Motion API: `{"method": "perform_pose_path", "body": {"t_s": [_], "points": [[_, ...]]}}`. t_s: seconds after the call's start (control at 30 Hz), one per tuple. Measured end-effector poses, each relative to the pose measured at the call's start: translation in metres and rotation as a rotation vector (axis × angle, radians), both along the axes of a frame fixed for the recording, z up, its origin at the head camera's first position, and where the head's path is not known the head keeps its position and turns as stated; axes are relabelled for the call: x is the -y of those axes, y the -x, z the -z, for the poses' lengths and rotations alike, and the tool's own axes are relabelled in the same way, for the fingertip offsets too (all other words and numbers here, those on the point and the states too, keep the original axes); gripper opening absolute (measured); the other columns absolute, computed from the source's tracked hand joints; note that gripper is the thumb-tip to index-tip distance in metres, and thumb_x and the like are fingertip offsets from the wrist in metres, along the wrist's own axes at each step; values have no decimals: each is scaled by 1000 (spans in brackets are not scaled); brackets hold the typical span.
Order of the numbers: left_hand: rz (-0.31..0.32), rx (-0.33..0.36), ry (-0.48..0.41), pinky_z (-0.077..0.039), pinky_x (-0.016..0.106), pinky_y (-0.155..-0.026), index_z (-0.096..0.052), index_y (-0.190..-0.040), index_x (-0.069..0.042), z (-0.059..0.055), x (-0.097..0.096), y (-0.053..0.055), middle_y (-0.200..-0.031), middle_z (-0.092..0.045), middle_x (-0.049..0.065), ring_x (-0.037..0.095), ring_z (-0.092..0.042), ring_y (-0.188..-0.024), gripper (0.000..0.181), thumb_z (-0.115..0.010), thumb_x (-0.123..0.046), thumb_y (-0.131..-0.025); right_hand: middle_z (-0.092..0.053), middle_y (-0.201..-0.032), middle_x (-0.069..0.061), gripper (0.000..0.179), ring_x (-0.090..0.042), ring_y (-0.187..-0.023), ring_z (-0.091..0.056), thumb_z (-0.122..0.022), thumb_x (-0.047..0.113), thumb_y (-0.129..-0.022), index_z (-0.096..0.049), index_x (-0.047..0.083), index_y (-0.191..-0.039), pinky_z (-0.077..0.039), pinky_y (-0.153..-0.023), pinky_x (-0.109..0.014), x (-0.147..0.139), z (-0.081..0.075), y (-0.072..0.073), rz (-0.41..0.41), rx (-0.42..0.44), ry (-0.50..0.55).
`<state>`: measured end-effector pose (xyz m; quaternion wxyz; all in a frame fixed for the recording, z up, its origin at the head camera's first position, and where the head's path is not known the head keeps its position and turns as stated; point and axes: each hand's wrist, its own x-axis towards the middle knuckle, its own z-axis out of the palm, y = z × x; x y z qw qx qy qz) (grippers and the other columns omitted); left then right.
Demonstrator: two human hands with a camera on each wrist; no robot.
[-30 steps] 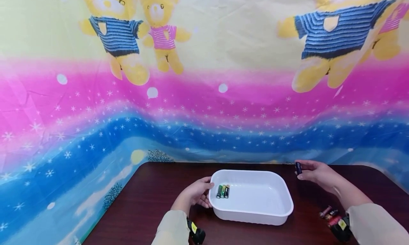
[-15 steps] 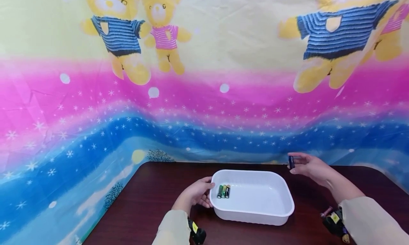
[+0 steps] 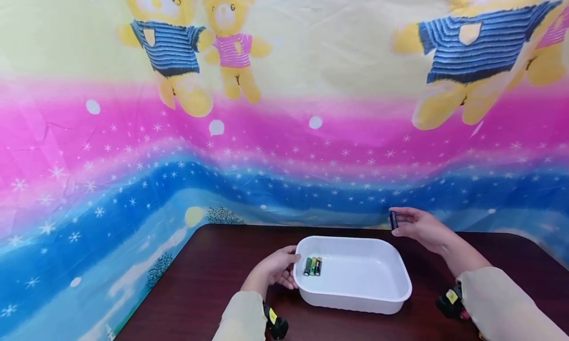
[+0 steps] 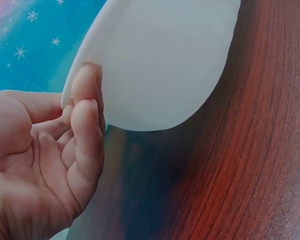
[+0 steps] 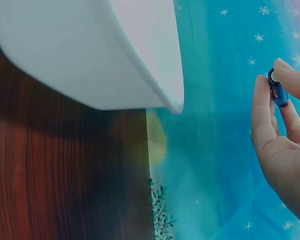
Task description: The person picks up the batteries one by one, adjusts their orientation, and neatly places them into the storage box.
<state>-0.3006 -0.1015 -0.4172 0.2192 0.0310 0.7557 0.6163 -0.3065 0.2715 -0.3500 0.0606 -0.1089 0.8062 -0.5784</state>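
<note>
My right hand [image 3: 420, 228] pinches a dark blue battery [image 3: 393, 220] between thumb and fingers, raised above the table's far side, behind the right end of a white plastic tray [image 3: 355, 304]. The right wrist view shows the same battery [image 5: 278, 91] held at its ends, apart from the tray [image 5: 65, 55]. With the thumb over the rim and the fingers against the outer wall, my left hand [image 3: 280, 269] grips the tray's left end. Inside the tray, close to that end, three green, gold and black batteries [image 3: 313, 266] lie side by side.
The dark wooden table [image 3: 213, 281] ends at a cloth backdrop [image 3: 284, 173] printed with bears. Close to the right wrist's black strap device [image 3: 451, 301], a bit of red [image 3: 464, 314] shows from under the sleeve; most of what lies there is hidden.
My right hand has moved left and upward with the blue battery. Its forearm now covers most of the loose batteries on the right. My left hand keeps its grip on the tray.
</note>
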Motion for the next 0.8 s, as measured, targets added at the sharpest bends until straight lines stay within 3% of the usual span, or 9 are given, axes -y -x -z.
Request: {"method": "perform_pose_path", "body": {"t_s": [0.37,0.8], "points": [[-5,3,14,-54,32,-46,-34,-142,-14,2,0,1,-86,-59,22,22,-59,-48,47,-45,-24,-98,-36,-134,-27,79,-36,-118,-41,-72,14,-80,-27,1,-144,-46,-94,-45,17,-2,10,-2,21,1],[-4,-2,16,-54,31,-45,-35,-141,-14,-1,0,-1,-83,-59,23,21,-59,-47,45,-45,-23,-98,-30,-137,-27,73,-39,-122,-36,-67,5,-83,-27,1,-144,-48,-91,-42,35,-9,24,-38,37,49]]}}
